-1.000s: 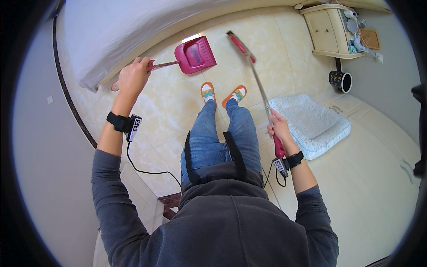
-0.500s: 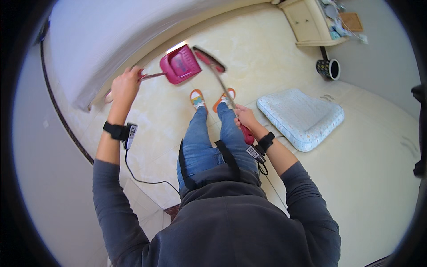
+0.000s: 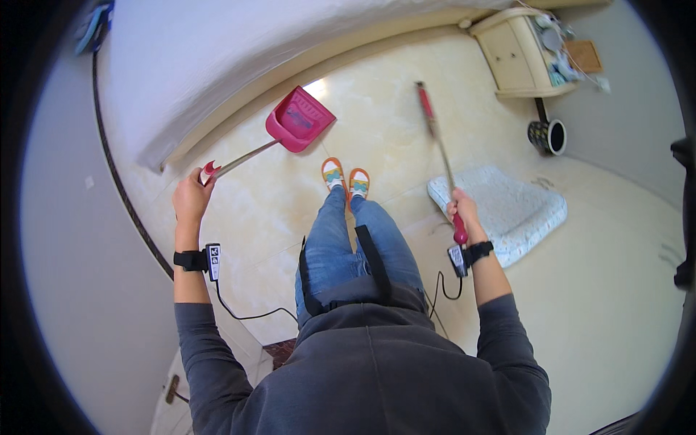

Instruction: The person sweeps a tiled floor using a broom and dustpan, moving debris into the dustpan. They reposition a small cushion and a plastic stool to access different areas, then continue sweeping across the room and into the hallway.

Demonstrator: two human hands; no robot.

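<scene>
In the head view, the left hand is curled around the upper end of a magenta plastic dustpan with a slim, straight metal handle; a glossy red, forked piece of the grip shows past the fingers. The pan is a shallow scoop with rounded back corners, a straight front lip and moulded ridges inside. It is near the base of the bed, whose white cloth cover hangs in soft folds. Whether the pan touches the floor cannot be told.

The right hand is closed on a broom with a thin metal shaft, its smooth, bulbous red plastic grip emerging below the palm. The narrow red head is out ahead, well apart from the dustpan, its bristles blurred.

Between them, the person's orange-edged open slippers stand close together on cream, glossy, marbled floor tiles. Just beside the right hand lies a pale blue, padded fabric cushion, roughly rectangular, with puffy raised edges and a fine print.
</scene>
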